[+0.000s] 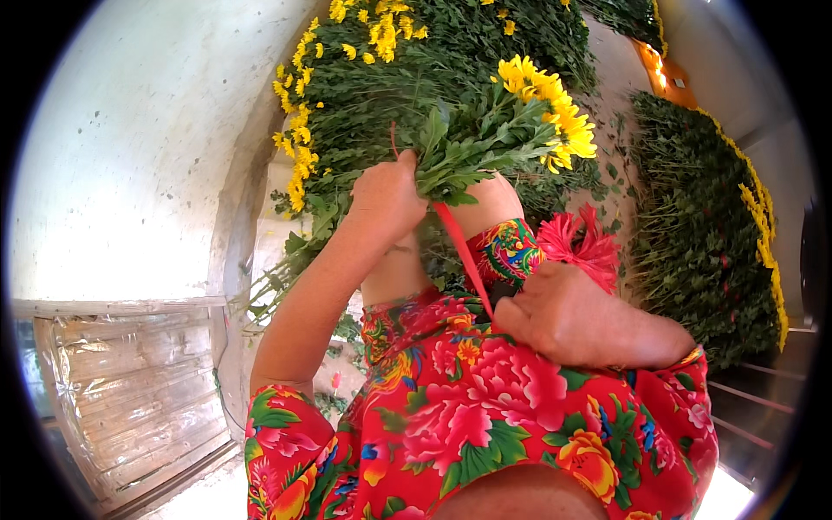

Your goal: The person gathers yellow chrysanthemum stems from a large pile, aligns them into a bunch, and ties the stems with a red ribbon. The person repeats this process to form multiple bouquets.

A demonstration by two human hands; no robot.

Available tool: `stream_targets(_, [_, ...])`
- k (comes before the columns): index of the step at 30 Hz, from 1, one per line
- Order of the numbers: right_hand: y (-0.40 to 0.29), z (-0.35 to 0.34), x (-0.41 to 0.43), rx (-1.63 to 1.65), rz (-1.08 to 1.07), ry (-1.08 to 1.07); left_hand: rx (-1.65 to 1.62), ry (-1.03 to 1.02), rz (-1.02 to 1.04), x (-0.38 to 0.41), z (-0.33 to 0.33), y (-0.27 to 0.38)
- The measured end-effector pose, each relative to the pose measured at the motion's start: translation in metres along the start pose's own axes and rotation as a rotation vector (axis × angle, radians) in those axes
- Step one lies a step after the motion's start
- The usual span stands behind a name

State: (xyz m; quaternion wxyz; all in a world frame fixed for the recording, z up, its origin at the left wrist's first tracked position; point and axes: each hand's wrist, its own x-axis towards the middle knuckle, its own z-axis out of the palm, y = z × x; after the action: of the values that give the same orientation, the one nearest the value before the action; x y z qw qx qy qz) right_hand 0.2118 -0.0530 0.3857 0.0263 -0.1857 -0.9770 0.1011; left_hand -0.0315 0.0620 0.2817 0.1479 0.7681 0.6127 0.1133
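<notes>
A bunch of yellow chrysanthemums (478, 133) lies across my knees, its flower heads to the right and its cut stems to the lower left. My left hand (390, 192) grips the bunch around its leafy stems. A red plastic tie strip (460, 240) runs taut from beneath that hand down to my right hand (543, 312), whose fingers are closed on it. The strip's thin free end stands up above my left hand. Beside my right hand hangs a tuft of red strips (582, 244). My palm and some fingers are hidden on both sides.
Beyond my knees lies a large heap of cut chrysanthemums (370, 97). Another long row of bunches (702, 227) lies on the right, flowers outward. Fallen leaves litter the floor (601, 130) between them. A white wall (143, 143) and a wooden door (136, 383) stand at the left.
</notes>
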Motion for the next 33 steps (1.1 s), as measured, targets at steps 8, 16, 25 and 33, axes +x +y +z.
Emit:
stream_targets(8, [0.045,-0.096,0.091,-0.186,-0.394,0.046,0.000,0.002,0.031,-0.034,-0.006,-0.004])
stream_targets(16, [0.222,-0.061,0.083,0.825,0.430,-0.105,-0.507,-0.330,0.125,-0.050,-0.069,0.012])
stream_targets(25, [0.059,0.055,0.050,0.138,0.123,0.341,-0.264,-0.045,-0.091,-0.025,-0.029,-0.012])
stream_targets(33, [0.073,0.080,0.045,0.071,0.330,0.493,-0.097,-0.069,0.038,-0.032,0.071,0.029])
